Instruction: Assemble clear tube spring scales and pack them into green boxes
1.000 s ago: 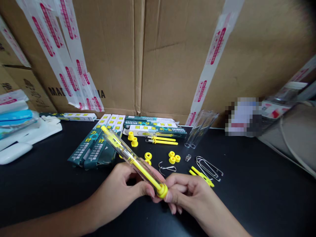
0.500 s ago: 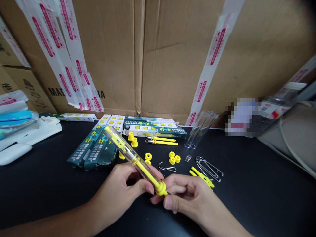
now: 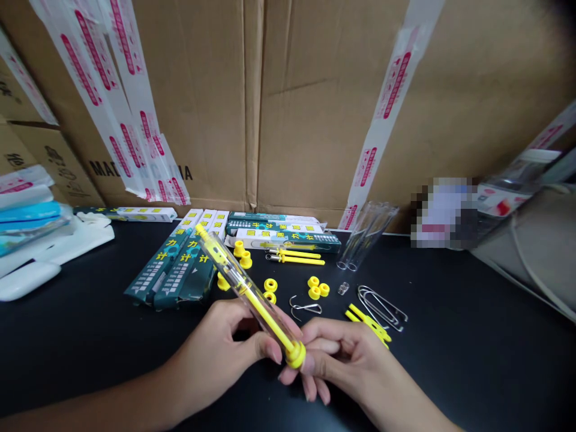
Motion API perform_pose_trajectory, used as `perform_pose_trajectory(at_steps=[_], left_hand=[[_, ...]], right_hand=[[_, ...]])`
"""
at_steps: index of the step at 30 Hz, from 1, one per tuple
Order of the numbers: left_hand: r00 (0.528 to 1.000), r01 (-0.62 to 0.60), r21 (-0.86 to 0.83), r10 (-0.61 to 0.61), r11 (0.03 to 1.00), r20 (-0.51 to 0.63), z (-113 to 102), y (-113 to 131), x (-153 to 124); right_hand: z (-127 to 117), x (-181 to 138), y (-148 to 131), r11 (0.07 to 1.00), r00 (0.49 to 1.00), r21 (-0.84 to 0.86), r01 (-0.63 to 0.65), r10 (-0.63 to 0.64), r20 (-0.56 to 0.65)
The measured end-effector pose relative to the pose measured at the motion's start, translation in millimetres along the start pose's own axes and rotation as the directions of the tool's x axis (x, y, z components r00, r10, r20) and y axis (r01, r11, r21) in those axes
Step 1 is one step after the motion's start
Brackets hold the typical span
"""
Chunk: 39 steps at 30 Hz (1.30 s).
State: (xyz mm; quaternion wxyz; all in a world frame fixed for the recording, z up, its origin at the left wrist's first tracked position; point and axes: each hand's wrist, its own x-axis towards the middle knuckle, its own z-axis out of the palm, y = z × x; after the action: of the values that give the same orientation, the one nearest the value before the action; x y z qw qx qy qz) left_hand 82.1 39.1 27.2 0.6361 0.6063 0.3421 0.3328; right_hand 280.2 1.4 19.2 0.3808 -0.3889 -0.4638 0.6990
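Tilted up to the left, a clear tubular spring scale [image 3: 252, 294] with yellow parts inside lies in my left hand [image 3: 238, 342]. That hand's fingers and thumb are wrapped round the lower half of the tube. My right hand [image 3: 342, 360] pinches the yellow cap [image 3: 296, 355] at the near end; its lower fingers hang curled beneath. Behind the hands are a metal hook [image 3: 308, 308], yellow rings [image 3: 270, 285] and a small cluster of yellow caps [image 3: 314, 292]. A small spring [image 3: 343, 288] sits to their right.
Printed boxes [image 3: 180, 264] lie at left, others [image 3: 288, 237] behind. Yellow rods [image 3: 299, 260], clear tubes [image 3: 366, 237], bent wire hooks [image 3: 382, 306] and flat yellow pieces [image 3: 369, 324] are on the black table. A large cardboard box [image 3: 306, 150] walls off the back; a bottle [image 3: 504, 198] stands at right.
My right thumb has shifted up against the end cap, and the lower fingers have dropped further down. The spring scale has moved slightly right and turned a little.
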Motion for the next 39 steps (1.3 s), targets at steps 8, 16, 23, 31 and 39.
perform_pose_trajectory(at_steps=[8, 16, 23, 31, 39], left_hand=[[0.998, -0.056, 0.019, 0.056, 0.998, -0.023, 2.5, 2.1, 1.5], [0.994, -0.098, 0.155, 0.103, 0.983, -0.024, 4.1, 6.8, -1.3], [0.991, -0.136, 0.095, 0.136, 0.986, 0.010, 4.6, 6.0, 0.6], [0.993, -0.118, -0.001, 0.118, 0.993, -0.007, 2.4, 1.2, 1.5], [0.994, -0.089, -0.115, 0.095, 0.989, 0.049, 2.0, 5.6, 0.4]], right_hand=[[1.4, -0.1, 0.3, 1.000, 0.999, -0.024, 0.009, -0.010, -0.036], [3.4, 2.8, 0.2, 1.000, 1.000, 0.004, -0.026, 0.026, -0.013], [5.9, 1.1, -1.9, 0.999, 0.998, -0.005, 0.037, -0.038, -0.059], [7.0, 2.0, -1.6, 0.999, 0.991, 0.002, 0.045, -0.044, -0.126], [7.0, 1.0, -1.7, 0.995, 0.993, -0.078, 0.058, -0.065, -0.095]])
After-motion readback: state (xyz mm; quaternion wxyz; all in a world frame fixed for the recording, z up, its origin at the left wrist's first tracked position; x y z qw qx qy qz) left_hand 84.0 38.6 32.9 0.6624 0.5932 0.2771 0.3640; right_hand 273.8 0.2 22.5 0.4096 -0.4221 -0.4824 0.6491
